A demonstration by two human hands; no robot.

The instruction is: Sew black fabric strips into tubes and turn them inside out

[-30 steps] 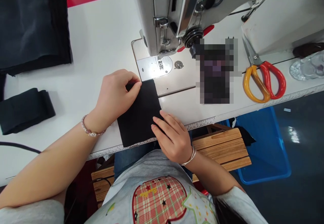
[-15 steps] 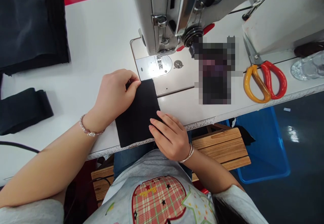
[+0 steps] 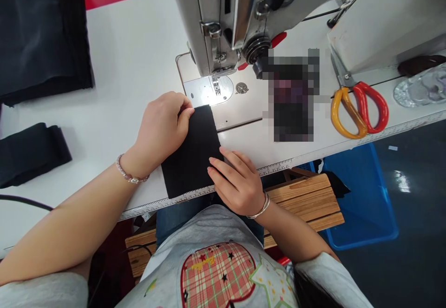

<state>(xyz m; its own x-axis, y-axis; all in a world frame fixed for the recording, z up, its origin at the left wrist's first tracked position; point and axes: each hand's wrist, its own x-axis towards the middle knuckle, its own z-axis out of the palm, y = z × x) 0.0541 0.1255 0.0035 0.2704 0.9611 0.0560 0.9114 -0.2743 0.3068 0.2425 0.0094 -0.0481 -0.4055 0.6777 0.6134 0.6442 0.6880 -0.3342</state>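
We find the black cloth (image 3: 191, 154) lying flat beneath the fingers of both hands, its near edge at the ruler strip (image 3: 275, 166) along the bench (image 3: 121, 57).

Left hand (image 3: 162, 124): thumb and forefinger pinch the cloth at its far left corner; the other fingers are mostly hidden from us. Right hand (image 3: 240, 182): fingers extended and slightly parted, tips resting on the cloth's right side, grasping nothing.

Just beyond the left fingertips we note the needle plate (image 3: 202, 92); the presser foot (image 3: 216, 85) of the sewing machine (image 3: 205, 1) stands over it, to their right. The cloth stops short of the foot.

Left of the left fingers, well apart: a folded black strip (image 3: 33, 152) and, farther ahead, a stack of dark fabric (image 3: 42, 38).

Right of the right fingers: a pixelated dark object (image 3: 292, 99), which we cannot identify, then scissors (image 3: 360, 108). Lower right: a wooden seat (image 3: 306, 201), then a blue bin (image 3: 369, 206).
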